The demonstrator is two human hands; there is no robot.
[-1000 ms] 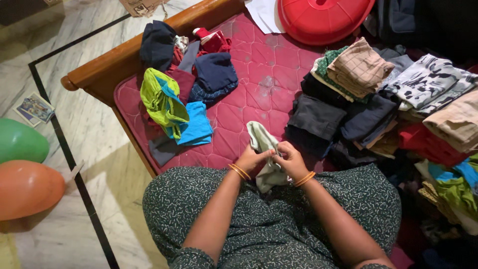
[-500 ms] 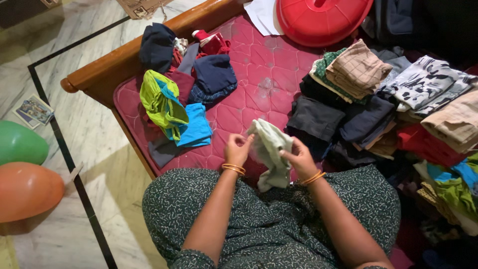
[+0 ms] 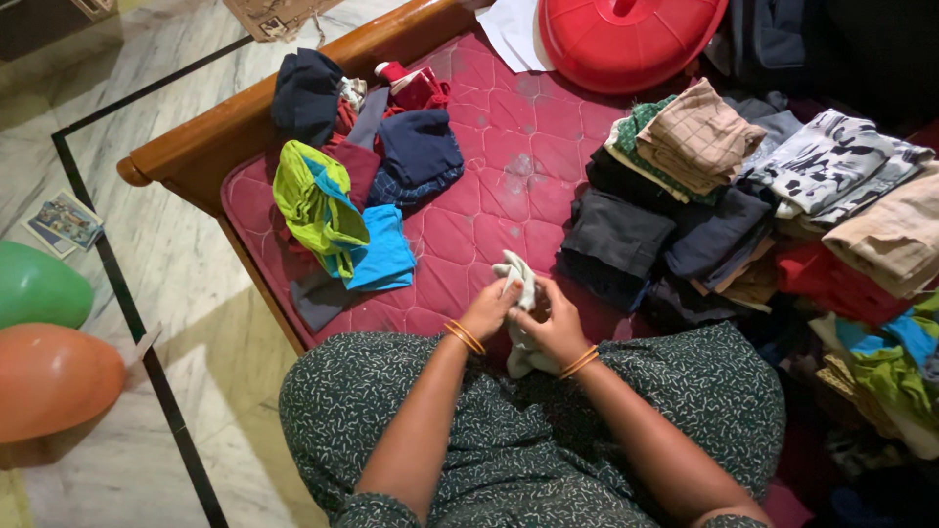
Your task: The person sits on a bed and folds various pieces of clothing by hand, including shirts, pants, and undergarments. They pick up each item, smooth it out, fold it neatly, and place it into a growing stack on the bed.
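Observation:
A small pale green cloth (image 3: 515,277) is bunched between both hands just above my lap, over the near edge of the pink quilted mattress (image 3: 509,147). My left hand (image 3: 489,310) grips its left side and my right hand (image 3: 550,326) closes on its right side, the two hands touching. Part of the cloth hangs down under my right wrist. Both wrists carry orange bangles. My lap is covered by a dark green patterned garment (image 3: 528,430).
Loose small clothes (image 3: 352,186) in green, blue, navy and red lie at the mattress's left. Folded stacks (image 3: 743,196) fill the right side. A red plastic tub (image 3: 631,39) sits at the top. Green (image 3: 39,288) and orange (image 3: 54,376) balloons rest on the marble floor at the left.
Half a second ago the hands were apart with the cloth spread between them. They have come together and the cloth is bunched small.

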